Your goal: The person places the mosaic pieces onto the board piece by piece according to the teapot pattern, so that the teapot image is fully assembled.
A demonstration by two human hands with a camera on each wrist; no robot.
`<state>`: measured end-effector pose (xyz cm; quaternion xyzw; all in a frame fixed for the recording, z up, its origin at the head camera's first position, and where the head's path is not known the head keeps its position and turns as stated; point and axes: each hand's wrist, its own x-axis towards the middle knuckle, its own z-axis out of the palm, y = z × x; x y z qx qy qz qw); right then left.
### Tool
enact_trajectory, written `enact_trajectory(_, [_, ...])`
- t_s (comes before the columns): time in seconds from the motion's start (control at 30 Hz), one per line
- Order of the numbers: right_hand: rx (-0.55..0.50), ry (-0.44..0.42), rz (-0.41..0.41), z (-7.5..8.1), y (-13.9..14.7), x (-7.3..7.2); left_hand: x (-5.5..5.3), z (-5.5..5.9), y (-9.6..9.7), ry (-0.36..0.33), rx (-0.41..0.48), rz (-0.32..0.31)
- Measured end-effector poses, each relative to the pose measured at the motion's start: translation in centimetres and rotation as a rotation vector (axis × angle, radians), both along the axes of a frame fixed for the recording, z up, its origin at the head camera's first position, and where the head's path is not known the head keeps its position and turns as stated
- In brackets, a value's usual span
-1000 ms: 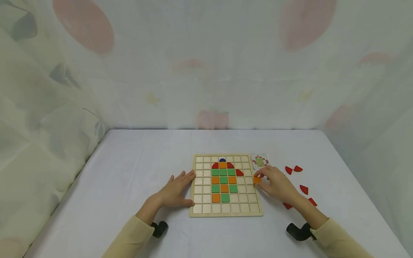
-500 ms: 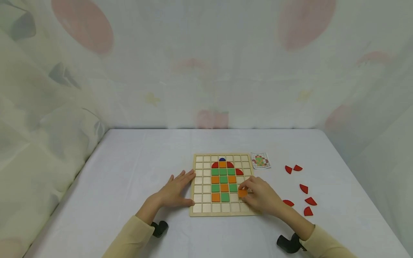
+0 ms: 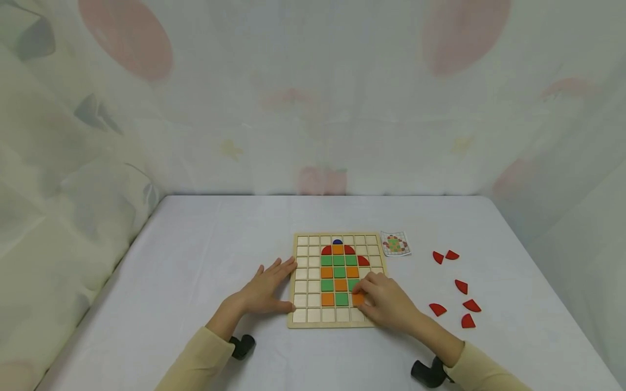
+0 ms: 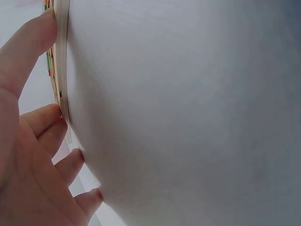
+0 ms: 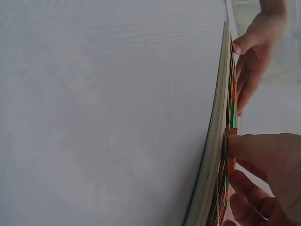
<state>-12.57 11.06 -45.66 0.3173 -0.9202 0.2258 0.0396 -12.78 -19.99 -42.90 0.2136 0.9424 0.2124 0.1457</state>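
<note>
A wooden grid board (image 3: pixel 300 285) lies on the table, with green, orange, red and blue pieces set in its squares. My left hand (image 3: pixel 266 290) rests at its left edge, fingers spread, and thumb and forefinger touch the frame in the left wrist view. Between thumb and fingers my right hand (image 3: pixel 388 301) pinches an orange square tile (image 3: pixel 358 299). That tile is over the sixth row, right of a green square tile (image 3: pixel 342 299). Part of the board's lower right is hidden by the right hand.
A small pattern card (image 3: pixel 395 244) lies past the board's upper right corner. Several red quarter-round pieces, such as one quarter-round piece (image 3: pixel 461 286), are scattered on the white tabletop (image 3: pixel 220 233) at the right. Patterned cloth (image 3: pixel 244 152) hangs behind the table.
From beside the board's right edge, my right hand has brought the orange tile left and nearer, over the sixth row. The left hand has stayed put.
</note>
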Motion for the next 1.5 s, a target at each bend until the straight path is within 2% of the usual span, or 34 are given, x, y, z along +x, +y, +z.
enact_trajectory(0.37, [0.028,0.076,0.014,0.1,-0.4,0.1,0.0,0.0,0.0,0.006,-0.008,-0.010])
enact_trajectory(0.73, [0.025,0.075,0.017,0.1,-0.4,0.0,0.0,-0.1,0.0,-0.001,-0.008,-0.003])
enact_trajectory(0.9, [-0.019,0.073,0.008,0.4,0.0,0.0,0.0,0.0,0.0,-0.005,0.005,-0.003])
enact_trajectory(1.17, [-0.057,0.021,-0.044,1.8,1.9,-0.5,0.1,0.0,0.0,-0.004,0.005,0.001])
enact_trajectory(1.37, [-0.075,0.048,-0.107,1.9,4.1,-1.4,0.1,0.2,0.1,-0.002,0.005,0.003])
enact_trajectory(1.5, [-0.066,0.035,-0.153,1.9,5.8,-2.3,0.2,0.3,0.1,-0.005,0.011,0.001])
